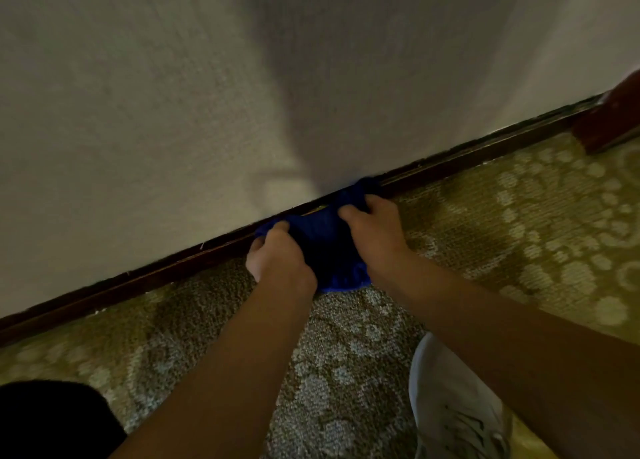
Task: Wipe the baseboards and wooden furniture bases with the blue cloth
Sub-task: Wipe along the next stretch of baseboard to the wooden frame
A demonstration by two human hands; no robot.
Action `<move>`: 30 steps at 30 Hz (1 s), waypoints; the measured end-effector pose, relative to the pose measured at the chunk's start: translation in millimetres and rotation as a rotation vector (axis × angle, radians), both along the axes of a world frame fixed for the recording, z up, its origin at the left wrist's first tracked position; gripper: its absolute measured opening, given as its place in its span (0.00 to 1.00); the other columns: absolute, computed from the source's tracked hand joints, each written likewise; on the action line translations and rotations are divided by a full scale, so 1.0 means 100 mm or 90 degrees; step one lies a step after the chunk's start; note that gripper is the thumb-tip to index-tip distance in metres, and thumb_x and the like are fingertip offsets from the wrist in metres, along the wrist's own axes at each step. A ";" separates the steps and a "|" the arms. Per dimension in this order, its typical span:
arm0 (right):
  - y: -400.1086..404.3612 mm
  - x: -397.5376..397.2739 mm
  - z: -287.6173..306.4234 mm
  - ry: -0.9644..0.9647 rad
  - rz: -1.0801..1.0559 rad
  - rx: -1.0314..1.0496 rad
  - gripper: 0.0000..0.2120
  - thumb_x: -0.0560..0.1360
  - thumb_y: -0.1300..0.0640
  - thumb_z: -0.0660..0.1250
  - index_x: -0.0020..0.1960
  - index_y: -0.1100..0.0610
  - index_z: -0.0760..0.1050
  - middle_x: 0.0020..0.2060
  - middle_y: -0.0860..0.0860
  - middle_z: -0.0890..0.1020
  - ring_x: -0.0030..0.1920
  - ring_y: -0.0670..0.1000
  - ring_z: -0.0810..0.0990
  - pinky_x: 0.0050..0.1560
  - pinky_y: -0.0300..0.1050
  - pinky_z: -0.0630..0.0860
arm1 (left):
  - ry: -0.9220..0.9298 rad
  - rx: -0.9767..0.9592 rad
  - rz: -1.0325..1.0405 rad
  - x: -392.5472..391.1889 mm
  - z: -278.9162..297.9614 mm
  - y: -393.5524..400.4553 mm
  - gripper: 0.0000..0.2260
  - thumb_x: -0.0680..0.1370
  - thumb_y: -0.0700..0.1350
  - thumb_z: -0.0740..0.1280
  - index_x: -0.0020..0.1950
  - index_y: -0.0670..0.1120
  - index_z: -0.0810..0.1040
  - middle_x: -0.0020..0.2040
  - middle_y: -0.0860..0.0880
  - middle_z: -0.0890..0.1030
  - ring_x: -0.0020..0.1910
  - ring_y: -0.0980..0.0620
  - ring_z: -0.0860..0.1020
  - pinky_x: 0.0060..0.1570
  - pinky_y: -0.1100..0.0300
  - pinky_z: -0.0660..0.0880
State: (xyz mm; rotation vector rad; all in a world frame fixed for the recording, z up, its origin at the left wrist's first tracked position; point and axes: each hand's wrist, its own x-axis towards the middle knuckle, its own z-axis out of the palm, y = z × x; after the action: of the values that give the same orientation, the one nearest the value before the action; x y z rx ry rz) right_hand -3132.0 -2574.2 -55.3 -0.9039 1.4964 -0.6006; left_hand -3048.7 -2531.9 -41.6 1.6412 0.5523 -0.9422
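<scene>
A dark brown baseboard [467, 152] runs diagonally along the foot of a pale textured wall, from lower left to upper right. The blue cloth [323, 240] is bunched against the baseboard at mid-frame and drapes down onto the carpet. My left hand [278, 256] grips the cloth's left end with curled fingers. My right hand [375, 226] grips its right part, fingers curled over the top at the baseboard. The stretch of baseboard behind the cloth is hidden.
Patterned green-beige carpet [519, 223] covers the floor. A reddish-brown wooden furniture base [609, 119] stands against the wall at the far right. My white shoe [450, 406] is at the bottom right, and a dark clothed knee [52, 420] at the bottom left.
</scene>
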 end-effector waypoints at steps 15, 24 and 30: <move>-0.13 -0.51 -0.05 0.004 -0.155 0.001 0.28 0.73 0.51 0.66 0.70 0.60 0.69 0.63 0.60 0.78 0.57 0.61 0.80 0.57 0.61 0.79 | 0.060 -0.001 -0.110 -0.34 0.09 -0.27 0.16 0.76 0.43 0.73 0.61 0.44 0.73 0.60 0.40 0.78 0.60 0.37 0.78 0.60 0.44 0.77; -0.23 -0.45 -0.08 -0.006 -0.060 0.006 0.36 0.65 0.46 0.65 0.71 0.60 0.69 0.65 0.59 0.77 0.62 0.60 0.78 0.61 0.60 0.77 | -0.007 -0.030 -0.022 -0.47 -0.06 -0.28 0.21 0.77 0.41 0.71 0.70 0.42 0.74 0.63 0.41 0.78 0.58 0.37 0.79 0.59 0.37 0.77; -0.44 -1.00 -0.05 -0.003 -0.200 -0.003 0.24 0.78 0.56 0.64 0.72 0.61 0.67 0.60 0.59 0.79 0.55 0.59 0.80 0.57 0.59 0.79 | 0.065 -0.021 -0.140 -0.88 0.02 -0.62 0.10 0.77 0.43 0.72 0.53 0.45 0.73 0.51 0.43 0.77 0.52 0.41 0.79 0.58 0.45 0.79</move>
State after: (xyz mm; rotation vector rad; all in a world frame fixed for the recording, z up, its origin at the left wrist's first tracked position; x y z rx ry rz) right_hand -3232.4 -2618.0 -60.2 -0.6736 1.6468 -0.8327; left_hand -3136.3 -2594.0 -39.5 1.6550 0.4278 -1.1949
